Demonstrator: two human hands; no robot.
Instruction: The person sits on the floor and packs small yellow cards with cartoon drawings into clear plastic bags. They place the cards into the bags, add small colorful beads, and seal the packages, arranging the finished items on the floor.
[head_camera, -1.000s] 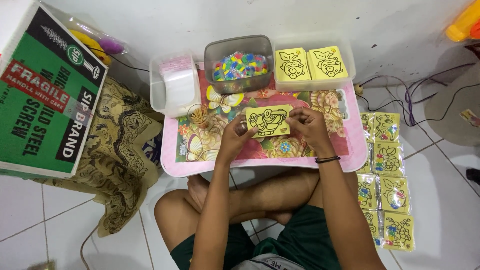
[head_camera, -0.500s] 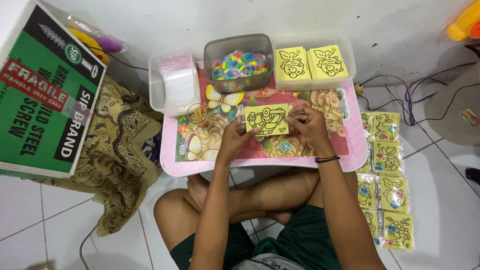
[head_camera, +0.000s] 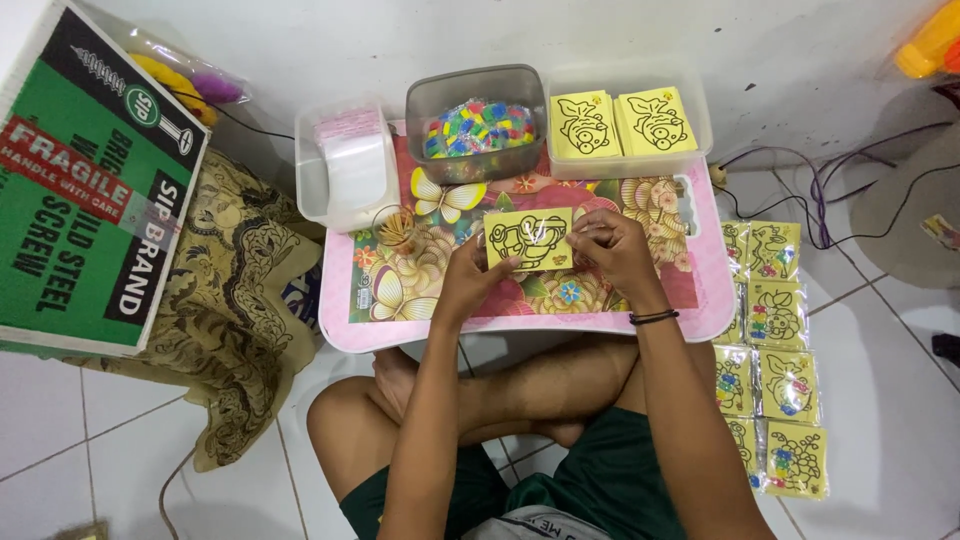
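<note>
I hold a yellow card with a black line drawing (head_camera: 528, 239) between both hands, just above a pink lap table with a butterfly and flower top (head_camera: 400, 300). My left hand (head_camera: 470, 275) grips the card's left and lower edge. My right hand (head_camera: 612, 250) pinches its right edge; a dark band sits on that wrist. I sit cross-legged on the floor behind the table.
A grey tub of small colourful pieces (head_camera: 478, 125), a clear tub with two stacks of yellow cards (head_camera: 625, 120) and a clear tub of plastic sleeves (head_camera: 345, 165) line the table's far side. Several bagged cards (head_camera: 770, 360) lie on the tiles at right. A green cardboard box (head_camera: 85, 190) stands left on a patterned cloth (head_camera: 235, 330).
The card has shifted slightly in my hands; otherwise nothing has moved.
</note>
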